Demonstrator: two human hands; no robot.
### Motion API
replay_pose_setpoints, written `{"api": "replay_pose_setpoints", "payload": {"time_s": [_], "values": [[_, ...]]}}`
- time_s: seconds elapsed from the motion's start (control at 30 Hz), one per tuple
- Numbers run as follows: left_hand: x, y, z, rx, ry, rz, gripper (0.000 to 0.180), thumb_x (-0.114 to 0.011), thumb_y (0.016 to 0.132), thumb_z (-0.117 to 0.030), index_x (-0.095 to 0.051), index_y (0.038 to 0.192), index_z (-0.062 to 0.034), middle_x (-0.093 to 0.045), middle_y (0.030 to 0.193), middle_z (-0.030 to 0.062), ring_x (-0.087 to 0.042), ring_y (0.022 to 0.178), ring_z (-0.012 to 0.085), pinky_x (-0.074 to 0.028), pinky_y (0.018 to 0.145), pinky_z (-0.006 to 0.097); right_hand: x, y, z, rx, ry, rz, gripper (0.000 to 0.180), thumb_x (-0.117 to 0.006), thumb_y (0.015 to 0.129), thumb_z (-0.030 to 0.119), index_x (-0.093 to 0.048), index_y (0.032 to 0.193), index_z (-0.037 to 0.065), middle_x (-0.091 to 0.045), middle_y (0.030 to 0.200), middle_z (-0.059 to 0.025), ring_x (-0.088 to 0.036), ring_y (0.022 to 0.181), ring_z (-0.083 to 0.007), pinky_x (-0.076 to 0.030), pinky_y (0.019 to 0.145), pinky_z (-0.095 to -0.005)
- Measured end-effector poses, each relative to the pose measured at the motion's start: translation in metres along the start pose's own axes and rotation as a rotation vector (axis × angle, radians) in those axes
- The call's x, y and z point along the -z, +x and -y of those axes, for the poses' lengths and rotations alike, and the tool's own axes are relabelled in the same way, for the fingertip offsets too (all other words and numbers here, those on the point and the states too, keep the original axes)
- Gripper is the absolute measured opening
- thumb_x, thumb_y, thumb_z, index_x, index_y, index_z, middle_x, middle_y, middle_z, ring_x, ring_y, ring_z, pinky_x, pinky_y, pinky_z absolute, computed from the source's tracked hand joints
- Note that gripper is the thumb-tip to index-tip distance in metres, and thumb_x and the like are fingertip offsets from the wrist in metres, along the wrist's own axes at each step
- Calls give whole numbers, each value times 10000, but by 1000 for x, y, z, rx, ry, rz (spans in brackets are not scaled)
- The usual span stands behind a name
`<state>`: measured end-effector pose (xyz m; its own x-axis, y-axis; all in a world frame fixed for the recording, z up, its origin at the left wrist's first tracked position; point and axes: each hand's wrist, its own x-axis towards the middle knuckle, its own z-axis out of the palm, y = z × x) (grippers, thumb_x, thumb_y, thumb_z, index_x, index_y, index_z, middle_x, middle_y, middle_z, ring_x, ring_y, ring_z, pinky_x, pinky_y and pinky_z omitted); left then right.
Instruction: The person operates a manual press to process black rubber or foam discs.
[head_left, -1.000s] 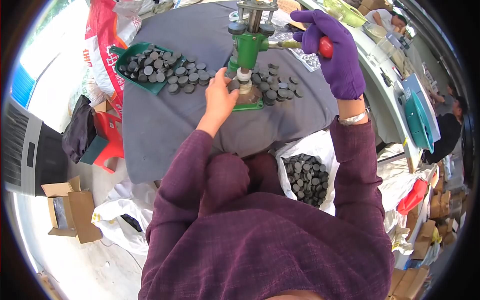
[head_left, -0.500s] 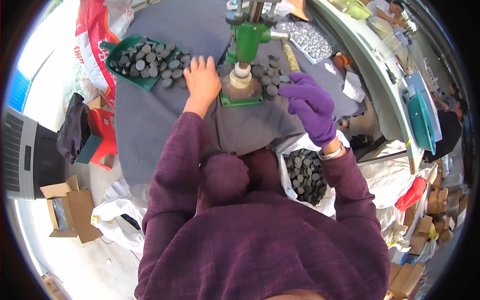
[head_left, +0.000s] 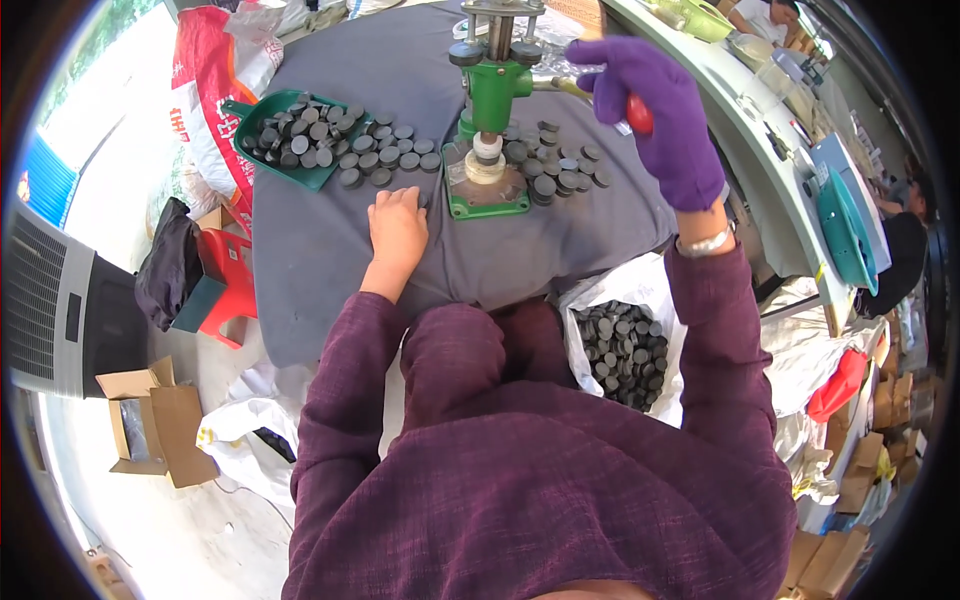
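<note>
My bare left hand [head_left: 397, 232] rests on the grey cloth with its fingers curled, below a row of dark round discs [head_left: 389, 157]. What lies under its fingers is hidden. My right hand [head_left: 655, 120], in a purple glove, is raised right of the green hand press [head_left: 491, 95], beside its lever [head_left: 571, 87]. Its fingers are bent, and a red rounded thing [head_left: 640, 115] shows within the hand's outline; whether this is the lever's end, I cannot make out. A pale round part [head_left: 487, 165] sits on the press base, under the ram.
A green scoop [head_left: 318, 183] full of discs lies left; more discs [head_left: 560, 170] lie right of the press. An open white bag [head_left: 675, 330] of discs stands by my lap. Left are a red stool [head_left: 226, 265] and cardboard box [head_left: 180, 440]; a bench [head_left: 745, 140] runs along the right.
My left hand has drawn back toward me from the discs, uncovering several left of the press. My right hand has risen, and the lever has swung upward. The view has shifted slightly.
</note>
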<state>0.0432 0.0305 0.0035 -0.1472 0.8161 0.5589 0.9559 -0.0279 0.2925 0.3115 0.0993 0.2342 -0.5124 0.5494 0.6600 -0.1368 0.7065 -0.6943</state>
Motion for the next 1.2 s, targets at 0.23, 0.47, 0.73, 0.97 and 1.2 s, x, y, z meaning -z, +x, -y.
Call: {"api": "replay_pose_setpoints", "payload": {"time_s": [0.23,0.47,0.73,0.97,1.2], "values": [[-7,35,-25,108,-456,-170,508,-761,697,-119,-581,1163,-25,-678,971,115,-626,915,295,-504,807,396,-2,11,7,86,-262,-13,389,-357,978,153,-623,1129,-88,-478,629,-6,-518,660,-92,-549,815,-310],[-19,61,-74,166,-461,-56,703,-769,684,-70,-431,1298,-5,-665,999,141,-580,1003,335,-465,867,447,-4,13,6,14,-114,-30,425,-324,969,164,-622,1122,-98,-471,621,-10,-503,639,-100,-541,825,-313],[-40,80,-39,276,-830,-36,468,-551,731,81,-594,1189,-2,-684,1096,107,-637,895,144,-510,786,269,-13,-52,-21,30,-108,-55,241,-546,916,179,-675,944,-22,-657,777,-83,-585,654,-138,-520,711,-307],[-46,157,-23,438,-779,444,231,-559,874,-169,-662,965,16,-697,861,128,-670,740,219,-539,656,339,-24,-79,-43,92,-299,56,185,-675,765,29,-731,941,46,-615,691,-30,-571,669,-174,-442,997,-421],[-61,194,-30,481,-1081,812,284,-607,898,-248,-641,1040,-5,-666,929,98,-651,719,210,-558,633,333,-30,-79,-41,40,-180,2,182,-666,764,30,-736,931,48,-601,672,-21,-567,673,-160,-438,1000,-419]]}}
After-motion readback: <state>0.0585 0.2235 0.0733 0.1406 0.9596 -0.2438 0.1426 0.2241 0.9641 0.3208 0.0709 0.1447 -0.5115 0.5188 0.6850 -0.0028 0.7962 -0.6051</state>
